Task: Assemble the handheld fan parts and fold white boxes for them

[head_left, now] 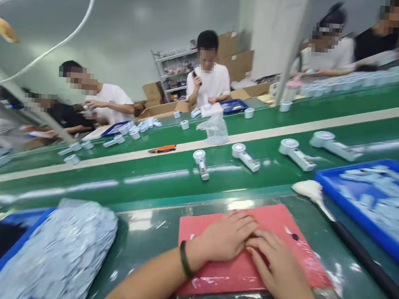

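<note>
Both my hands rest together on a red mat [211, 273] at the near edge of the green bench. My left hand [227, 235] lies on the mat with its fingers curled forward, a black band on its wrist. My right hand [275, 259] lies flat beside it, fingers pointing toward the left hand's fingertips, and the two touch. If anything small sits under the fingers, it is hidden. A small dark dot [295, 237] lies on the mat just right of the hands.
A blue tray [323, 181] of pale blue parts stands at the right, a black-handled brush [350, 244] beside it. A bag of pale parts [62, 249] fills a blue tray at left. Several white handheld devices [201, 162] lie on the green conveyor. Other people work across it.
</note>
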Motion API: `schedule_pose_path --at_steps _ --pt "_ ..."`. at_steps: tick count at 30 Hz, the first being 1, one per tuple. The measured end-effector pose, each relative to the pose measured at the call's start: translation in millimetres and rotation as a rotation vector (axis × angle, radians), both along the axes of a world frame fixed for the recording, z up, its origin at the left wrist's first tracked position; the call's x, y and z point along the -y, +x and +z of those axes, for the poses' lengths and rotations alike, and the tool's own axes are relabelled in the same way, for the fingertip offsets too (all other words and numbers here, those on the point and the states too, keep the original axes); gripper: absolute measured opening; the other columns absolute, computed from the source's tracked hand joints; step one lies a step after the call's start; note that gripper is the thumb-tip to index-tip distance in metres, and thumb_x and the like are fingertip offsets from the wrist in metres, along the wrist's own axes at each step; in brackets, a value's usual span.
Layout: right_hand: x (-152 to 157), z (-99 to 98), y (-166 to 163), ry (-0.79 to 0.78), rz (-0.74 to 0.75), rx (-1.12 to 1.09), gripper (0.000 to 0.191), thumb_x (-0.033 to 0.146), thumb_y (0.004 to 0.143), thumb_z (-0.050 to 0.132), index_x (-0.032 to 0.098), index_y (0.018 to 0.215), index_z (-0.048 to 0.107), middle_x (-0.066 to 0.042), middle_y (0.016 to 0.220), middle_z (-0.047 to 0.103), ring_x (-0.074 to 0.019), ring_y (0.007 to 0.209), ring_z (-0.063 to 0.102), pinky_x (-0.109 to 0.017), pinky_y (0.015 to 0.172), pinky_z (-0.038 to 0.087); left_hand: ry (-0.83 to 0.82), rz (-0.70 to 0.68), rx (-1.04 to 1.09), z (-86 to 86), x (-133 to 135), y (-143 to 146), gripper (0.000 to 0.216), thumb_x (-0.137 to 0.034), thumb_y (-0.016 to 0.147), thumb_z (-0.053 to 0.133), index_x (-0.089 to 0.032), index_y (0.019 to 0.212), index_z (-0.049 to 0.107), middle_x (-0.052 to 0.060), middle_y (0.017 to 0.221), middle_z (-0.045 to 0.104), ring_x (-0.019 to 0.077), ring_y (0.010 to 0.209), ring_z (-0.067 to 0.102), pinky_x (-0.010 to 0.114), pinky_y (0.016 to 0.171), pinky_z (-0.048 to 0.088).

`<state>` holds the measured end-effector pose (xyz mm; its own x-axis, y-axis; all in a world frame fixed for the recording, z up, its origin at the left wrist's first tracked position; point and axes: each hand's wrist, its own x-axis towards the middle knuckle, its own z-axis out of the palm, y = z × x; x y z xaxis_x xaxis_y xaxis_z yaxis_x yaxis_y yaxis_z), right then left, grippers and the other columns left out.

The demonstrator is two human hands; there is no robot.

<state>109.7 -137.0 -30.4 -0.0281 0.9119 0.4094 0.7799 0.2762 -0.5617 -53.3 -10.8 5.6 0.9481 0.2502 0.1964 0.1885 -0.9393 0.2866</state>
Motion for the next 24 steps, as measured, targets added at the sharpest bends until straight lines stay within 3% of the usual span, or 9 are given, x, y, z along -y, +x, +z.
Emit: schedule_pose_path --at_steps 2,5,9,18,24 --pt "-0.5 7.9 -7.2 -0.025 0.016 -0.04 0.026 0.019 0.102 0.045 0.023 0.097 0.07 -0.009 0.104 0.073 -0.0243 0.1 0.067 -0.042 0.09 0.055 -0.051 0.035 0.059 -4.7 11.6 -4.7 0.037 -0.02 0.101 0.05 -0.018 0.136 0.06 0.013 0.138 0.067 0.0222 0.139 0.056 0.048 0.124 0.042" --pt "-8.4 16.9 -12.8 -0.059 -0.022 -0.042 0.017 0.016 0.099 0.052 0.021 0.098 0.068 -0.006 0.104 0.072 -0.0221 0.1 0.064 -0.039 0.093 0.051 -0.048 0.14 0.156 -13.5 -4.7 -13.9 0.046 -0.015 0.096 0.051 -0.02 0.141 0.059 0.014 0.146 0.063 0.026 0.142 0.054 0.05 0.118 0.05" --pt "-16.0 26.4 -12.4 -0.116 -0.095 0.059 0.011 0.02 0.096 0.061 0.02 0.102 0.07 -0.007 0.109 0.071 -0.0241 0.105 0.062 -0.039 0.095 0.048 -0.007 0.102 0.199 -18.4 -27.1 -12.7 0.043 -0.018 0.096 0.052 -0.025 0.135 0.067 0.011 0.142 0.067 0.0273 0.136 0.061 0.05 0.114 0.054" --pt "-15.3 36.1 -18.4 -0.12 -0.104 0.184 0.014 0.024 0.098 0.061 0.02 0.106 0.072 -0.008 0.109 0.071 -0.0243 0.104 0.061 -0.038 0.094 0.045 0.136 0.074 0.241 -7.4 -20.3 -13.9 0.035 -0.021 0.097 0.048 -0.025 0.114 0.078 0.01 0.13 0.074 0.0276 0.124 0.069 0.046 0.105 0.061" --pt "-16.9 29.6 -20.5 -0.126 -0.108 0.216 0.015 0.029 0.098 0.06 0.021 0.105 0.072 -0.007 0.11 0.072 -0.0255 0.105 0.062 -0.038 0.092 0.046 0.223 -0.023 0.362 -19.1 -37.9 -16.8 0.031 -0.025 0.097 0.052 -0.029 0.112 0.079 0.008 0.123 0.077 0.0251 0.111 0.076 0.037 0.095 0.065"
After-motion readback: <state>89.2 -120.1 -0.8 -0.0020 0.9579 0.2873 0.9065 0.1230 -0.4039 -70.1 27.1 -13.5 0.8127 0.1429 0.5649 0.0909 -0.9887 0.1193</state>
